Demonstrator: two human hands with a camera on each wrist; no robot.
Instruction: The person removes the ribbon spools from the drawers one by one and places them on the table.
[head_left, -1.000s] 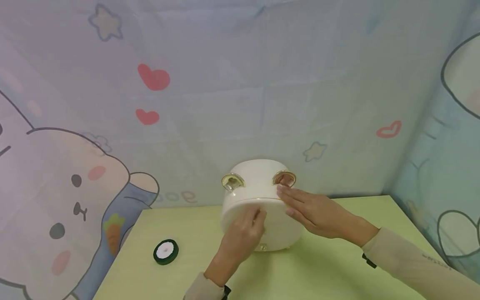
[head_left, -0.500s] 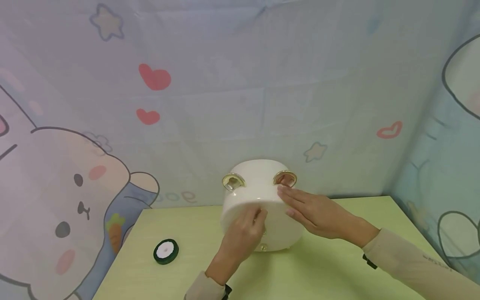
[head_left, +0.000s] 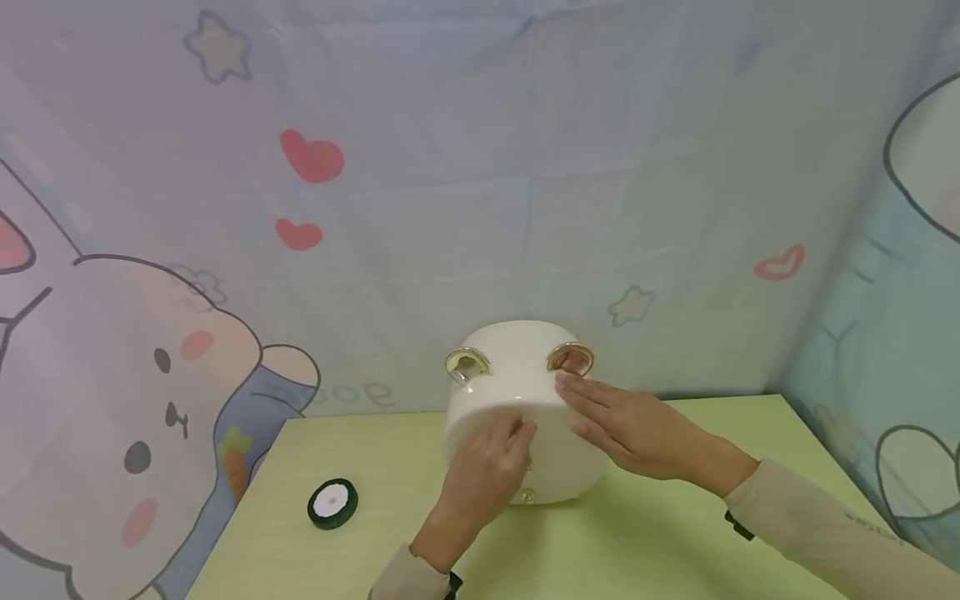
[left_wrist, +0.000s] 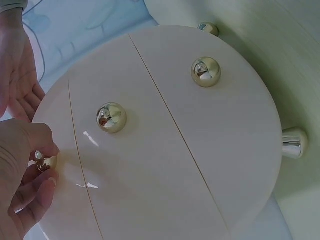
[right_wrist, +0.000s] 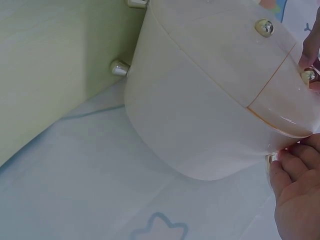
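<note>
A glossy white drum-shaped drawer box (head_left: 517,342) stands on the table with its flat front toward me. Two gold ear-like rings stick out of its top, the left ring (head_left: 467,364) and the right ring (head_left: 570,358). Thumb and fingers of my left hand (head_left: 483,473) pinch the top gold knob (left_wrist: 47,163). Below it, the middle knob (left_wrist: 111,117) and the bottom knob (left_wrist: 206,72) are untouched. Thin gold-edged seams divide the front. My right hand (head_left: 641,429) lies with extended fingers against the box's upper right side, its fingertips by the right ring.
To the left on the pale green table (head_left: 405,450) lies a dark green ribbon spool (head_left: 332,503) with a white centre. Short gold feet (left_wrist: 295,143) support the box. Close behind it hangs a cartoon-printed cloth (head_left: 450,167), with another stretch along the right side.
Both hands and the box keep their places. Only the head view has shifted very slightly.
</note>
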